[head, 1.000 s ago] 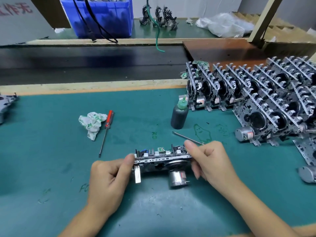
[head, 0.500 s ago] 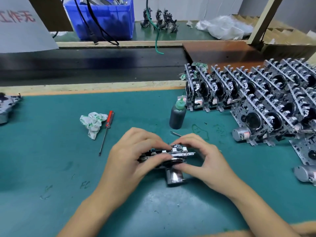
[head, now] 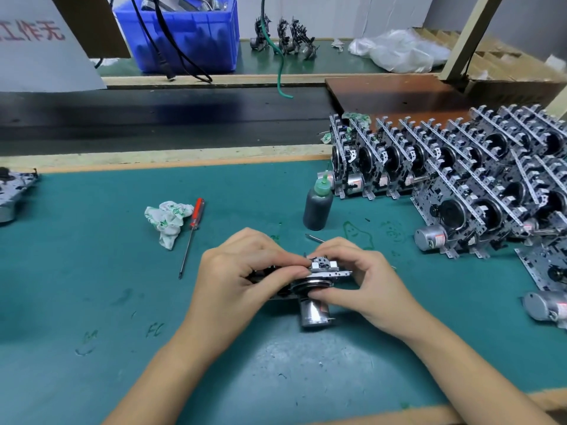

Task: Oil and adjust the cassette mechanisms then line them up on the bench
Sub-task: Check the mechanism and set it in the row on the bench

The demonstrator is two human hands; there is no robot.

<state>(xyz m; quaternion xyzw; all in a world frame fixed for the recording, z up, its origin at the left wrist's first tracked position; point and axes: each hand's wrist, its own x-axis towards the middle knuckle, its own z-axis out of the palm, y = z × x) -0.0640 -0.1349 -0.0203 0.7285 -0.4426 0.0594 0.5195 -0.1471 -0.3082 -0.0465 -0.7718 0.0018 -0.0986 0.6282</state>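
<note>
A metal cassette mechanism (head: 325,271) with a silver motor can (head: 314,314) sits low over the green mat (head: 92,302) in the middle. My left hand (head: 245,277) wraps over its left half, fingers curled on top. My right hand (head: 359,277) grips its right end, thumb under the flywheel, fingertips on the top edge. A thin metal tool (head: 314,238) pokes out behind my right fingers. A dark oil bottle (head: 318,205) with a green nozzle stands upright just beyond. Several finished mechanisms (head: 460,179) stand in rows at the right.
A red-handled screwdriver (head: 191,234) and a crumpled cloth (head: 167,220) lie to the left. Another mechanism (head: 12,191) lies at the left edge. One more with a motor (head: 546,302) lies flat at the right. A blue bin (head: 184,35) stands behind on the far bench.
Both hands have closed in over the mechanism. The left hand moved from its left end to cover the top, and the right thumb came under the flywheel.
</note>
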